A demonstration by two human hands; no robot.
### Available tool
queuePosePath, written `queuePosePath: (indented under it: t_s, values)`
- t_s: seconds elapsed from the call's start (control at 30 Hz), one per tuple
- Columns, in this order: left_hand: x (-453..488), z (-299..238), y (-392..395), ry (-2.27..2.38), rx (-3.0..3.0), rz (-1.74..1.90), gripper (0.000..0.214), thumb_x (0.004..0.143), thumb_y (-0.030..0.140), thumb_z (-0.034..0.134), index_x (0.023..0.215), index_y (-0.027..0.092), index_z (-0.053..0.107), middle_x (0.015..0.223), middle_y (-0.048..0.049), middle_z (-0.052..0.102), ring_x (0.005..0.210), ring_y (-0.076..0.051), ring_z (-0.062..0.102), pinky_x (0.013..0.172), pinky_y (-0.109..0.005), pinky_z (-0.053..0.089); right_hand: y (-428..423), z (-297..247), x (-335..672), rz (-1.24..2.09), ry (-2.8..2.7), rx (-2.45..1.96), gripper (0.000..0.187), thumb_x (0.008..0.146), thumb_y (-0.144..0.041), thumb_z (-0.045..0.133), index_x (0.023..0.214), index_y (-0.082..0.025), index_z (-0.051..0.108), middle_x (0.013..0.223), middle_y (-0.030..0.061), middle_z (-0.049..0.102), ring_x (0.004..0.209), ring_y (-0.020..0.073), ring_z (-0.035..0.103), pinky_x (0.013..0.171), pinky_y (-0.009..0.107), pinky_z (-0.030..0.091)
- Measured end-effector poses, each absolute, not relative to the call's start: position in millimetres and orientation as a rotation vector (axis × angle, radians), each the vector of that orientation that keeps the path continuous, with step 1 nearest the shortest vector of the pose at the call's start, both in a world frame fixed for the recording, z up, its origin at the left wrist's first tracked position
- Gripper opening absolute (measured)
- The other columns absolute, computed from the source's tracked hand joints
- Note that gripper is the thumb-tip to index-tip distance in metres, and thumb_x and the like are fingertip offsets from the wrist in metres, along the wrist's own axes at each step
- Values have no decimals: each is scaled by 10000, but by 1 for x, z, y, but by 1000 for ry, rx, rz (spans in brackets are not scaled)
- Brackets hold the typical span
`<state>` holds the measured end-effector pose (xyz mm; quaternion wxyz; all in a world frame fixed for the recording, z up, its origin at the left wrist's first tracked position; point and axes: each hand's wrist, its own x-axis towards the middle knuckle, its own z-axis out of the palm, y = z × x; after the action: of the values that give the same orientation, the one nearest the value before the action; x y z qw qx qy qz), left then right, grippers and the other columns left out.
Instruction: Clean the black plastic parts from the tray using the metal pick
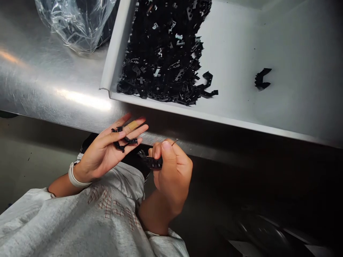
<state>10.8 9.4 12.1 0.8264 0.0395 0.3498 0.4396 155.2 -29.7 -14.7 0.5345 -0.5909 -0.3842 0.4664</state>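
Observation:
My left hand (108,151) is turned palm up with its fingers stretched out. The thumb keeps small curved black plastic parts (131,140) against the fingers. A tan bandage (132,125) wraps one finger. Close beside it, my right hand (171,167) is closed, and a black plastic piece (154,162) sticks out from under its curled fingers. The thin tip of a slender tool (175,141) shows past its thumb; the rest of the tool is hidden in the fist. Both hands are in front of the white tray (227,120), at the table edge.
A large heap of black plastic parts (163,53) fills the tray's left side. One separate curved black part (261,79) lies farther right in it. A clear plastic bag (80,25) rests on the shiny metal table (53,78) at the left.

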Motion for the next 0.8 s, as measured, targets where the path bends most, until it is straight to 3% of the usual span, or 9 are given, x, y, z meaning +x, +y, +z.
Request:
queuePosePath:
  t_s: [0.23, 0.4, 0.6, 0.67, 0.8]
  values:
    - [4, 5, 3, 626, 100, 766, 366, 895, 70, 589, 1233, 174, 682, 1276, -104, 747, 1273, -254, 648, 1179, -414, 336, -17, 1, 150, 937, -989, -1400, 327, 995, -330, 544, 686, -224, 562, 626, -51, 557, 573, 101, 536, 544, 216, 445]
    - [2, 3, -1, 625, 126, 707, 362, 877, 79, 632, 1208, 187, 728, 1215, -76, 772, 1025, -178, 707, 1012, -320, 419, -16, 4, 147, 908, -1047, -1444, 280, 970, -261, 560, 693, -227, 543, 623, -65, 603, 556, 82, 593, 533, 180, 491]
    - [0, 1, -1, 615, 86, 696, 348, 877, 109, 661, 1212, 168, 738, 927, -39, 795, 845, -135, 674, 901, -274, 445, -17, -2, 146, 1020, -1008, -1424, 140, 911, -322, 666, 854, -242, 565, 636, -69, 663, 532, 111, 663, 465, 190, 524]
    - [-1, 2, 0, 629, 83, 719, 343, 893, 108, 639, 1217, 171, 733, 954, -47, 799, 903, -151, 689, 953, -291, 439, -15, -2, 147, 1007, -1003, -1435, 141, 884, -298, 689, 868, -243, 560, 615, -78, 653, 513, 105, 652, 460, 183, 519]
    - [1, 5, 1, 666, 82, 741, 337, 925, 109, 584, 1229, 178, 714, 1247, -85, 758, 1190, -212, 669, 1119, -352, 373, -13, -4, 145, 989, -954, -1429, 155, 861, -284, 706, 859, -244, 556, 574, -89, 621, 481, 92, 613, 458, 173, 502]
